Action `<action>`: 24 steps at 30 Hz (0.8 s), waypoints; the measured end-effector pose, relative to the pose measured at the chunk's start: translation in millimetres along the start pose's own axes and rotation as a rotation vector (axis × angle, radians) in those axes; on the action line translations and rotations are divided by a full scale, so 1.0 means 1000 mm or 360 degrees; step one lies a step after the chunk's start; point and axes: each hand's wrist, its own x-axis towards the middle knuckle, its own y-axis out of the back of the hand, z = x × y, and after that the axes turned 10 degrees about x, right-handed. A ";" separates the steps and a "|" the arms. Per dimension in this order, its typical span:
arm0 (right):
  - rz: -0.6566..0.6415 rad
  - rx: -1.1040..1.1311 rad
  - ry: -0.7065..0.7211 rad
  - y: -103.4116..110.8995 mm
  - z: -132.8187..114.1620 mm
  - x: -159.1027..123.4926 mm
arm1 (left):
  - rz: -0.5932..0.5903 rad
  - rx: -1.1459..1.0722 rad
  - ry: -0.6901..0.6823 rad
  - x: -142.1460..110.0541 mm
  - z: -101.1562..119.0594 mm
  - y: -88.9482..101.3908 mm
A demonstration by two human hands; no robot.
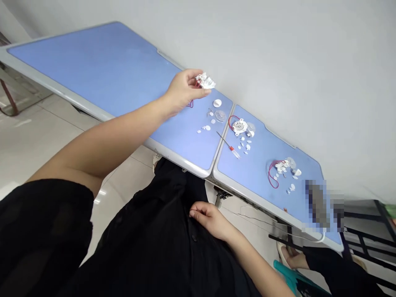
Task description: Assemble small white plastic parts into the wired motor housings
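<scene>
My left hand [185, 91] is raised above the blue tabletop, pinching a white plastic part [205, 81] with red wire at its fingertips. A loop of red wire [190, 104] hangs below the hand. My right hand [210, 220] rests on my black clothing, away from the table, its fingers curled around nothing. Nearest my left hand lie a white disc [217, 103] and a clear round cover [220, 116]. Further right are a red-handled screwdriver [230, 147], a white hub with red wire [239, 126], and a second wired cluster of white pieces [281, 166].
Two joined blue tables with grey rims [93, 70] run along a white wall [278, 49]. Tiled floor lies below them on the left. A teal object [287, 276] and a sandalled foot [291, 258] are low at right. A blurred patch covers the far table end.
</scene>
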 end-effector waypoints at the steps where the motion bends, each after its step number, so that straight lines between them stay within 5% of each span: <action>1: 0.0018 0.0018 0.0010 -0.002 0.002 0.000 | -0.0029 -0.0003 -0.0010 -0.004 0.002 0.001; 11: 0.0246 -0.0149 0.0036 -0.005 0.029 -0.006 | 0.0223 0.0167 -0.0078 -0.023 0.003 0.001; 16: 0.0569 -0.0525 -0.0086 0.007 0.050 0.041 | 0.0338 0.0137 0.0001 -0.023 -0.027 0.001; 24: 0.0615 -0.1017 -0.0094 0.024 0.064 0.110 | 0.0507 0.0375 0.0034 -0.011 -0.042 0.022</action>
